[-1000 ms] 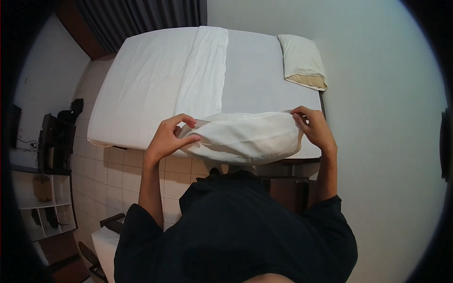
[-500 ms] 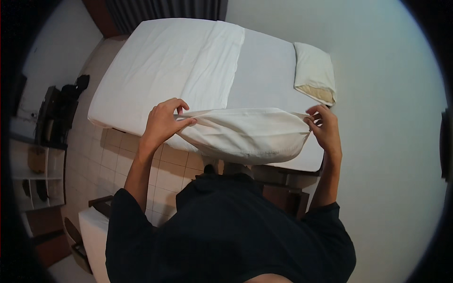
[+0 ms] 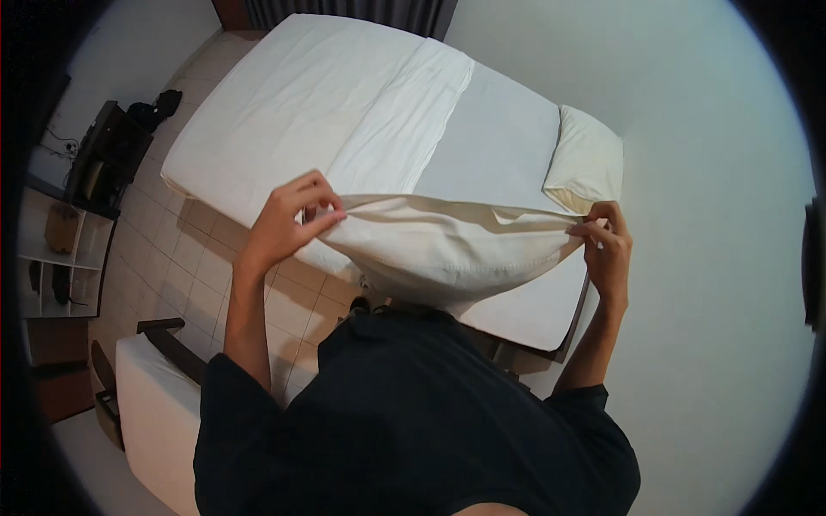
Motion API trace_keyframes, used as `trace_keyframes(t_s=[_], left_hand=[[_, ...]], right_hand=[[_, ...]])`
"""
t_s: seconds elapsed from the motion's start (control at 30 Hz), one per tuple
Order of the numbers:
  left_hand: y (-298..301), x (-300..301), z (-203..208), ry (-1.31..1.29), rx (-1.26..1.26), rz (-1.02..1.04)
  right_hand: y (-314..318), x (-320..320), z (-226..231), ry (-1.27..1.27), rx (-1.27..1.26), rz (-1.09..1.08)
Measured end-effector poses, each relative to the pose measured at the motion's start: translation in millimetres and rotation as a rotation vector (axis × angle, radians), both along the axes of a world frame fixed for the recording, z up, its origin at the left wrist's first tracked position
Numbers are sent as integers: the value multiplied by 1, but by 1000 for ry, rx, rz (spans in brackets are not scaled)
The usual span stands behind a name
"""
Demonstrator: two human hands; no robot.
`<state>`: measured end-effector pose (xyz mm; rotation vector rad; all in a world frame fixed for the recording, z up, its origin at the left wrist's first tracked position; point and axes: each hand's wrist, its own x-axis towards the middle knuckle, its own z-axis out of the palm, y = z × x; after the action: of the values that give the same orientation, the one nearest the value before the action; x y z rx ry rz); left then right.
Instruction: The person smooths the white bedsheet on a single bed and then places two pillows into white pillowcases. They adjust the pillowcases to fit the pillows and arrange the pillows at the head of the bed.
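A cream-white pillowcase [image 3: 447, 255] is stretched between my two hands in front of my body. Its upper edge gapes a little and its lower part bulges and hangs down; whether a pillow is inside I cannot tell. My left hand [image 3: 292, 222] pinches one top corner between thumb and fingers. At the opposite corner, my right hand [image 3: 607, 245] has the cloth pinched the same way. Beyond it lies a bed [image 3: 490, 142] with a pale grey surface and a white sheet [image 3: 344, 95] folded back. A pillow [image 3: 589, 155] in a cream case rests at its right end.
To the left stand an open white shelf [image 3: 82, 249] and dark furniture [image 3: 107, 159]. Another white-covered bed or seat [image 3: 159, 413] is at the lower left, above a tiled floor [image 3: 202, 258]. A pale wall [image 3: 714, 215] runs along the right.
The pillowcase's top edge has parted and sags more, and my hands are slightly wider apart. The view has turned, shifting the bed. Both hands keep their grip.
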<state>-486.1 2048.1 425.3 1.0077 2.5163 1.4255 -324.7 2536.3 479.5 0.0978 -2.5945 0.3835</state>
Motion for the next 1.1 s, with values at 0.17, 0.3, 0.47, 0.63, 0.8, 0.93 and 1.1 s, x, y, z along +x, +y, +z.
trace_keyframes(t_s=[0.17,0.3,0.47,0.63,0.8,0.93,1.1], left_hand=[[26,41,27,308,-374,-37],[67,75,29,353,-384,-87],[144,52,-18,335,-113,-164],[178,25,-18,433,-197,-205],[187,13,-10,435,-274,-350],[203,16,-17,549,-281,-336],[213,19,3,320,-453,-435]], right_hand=[[5,-10,7,-197,2,-26],[23,-13,5,-350,-55,-9],[16,-9,19,-480,-25,83],[6,-1,40,-584,-48,75],[7,11,39,-521,-158,101],[-4,18,39,-508,-120,43],[-13,22,37,-462,-139,-64]])
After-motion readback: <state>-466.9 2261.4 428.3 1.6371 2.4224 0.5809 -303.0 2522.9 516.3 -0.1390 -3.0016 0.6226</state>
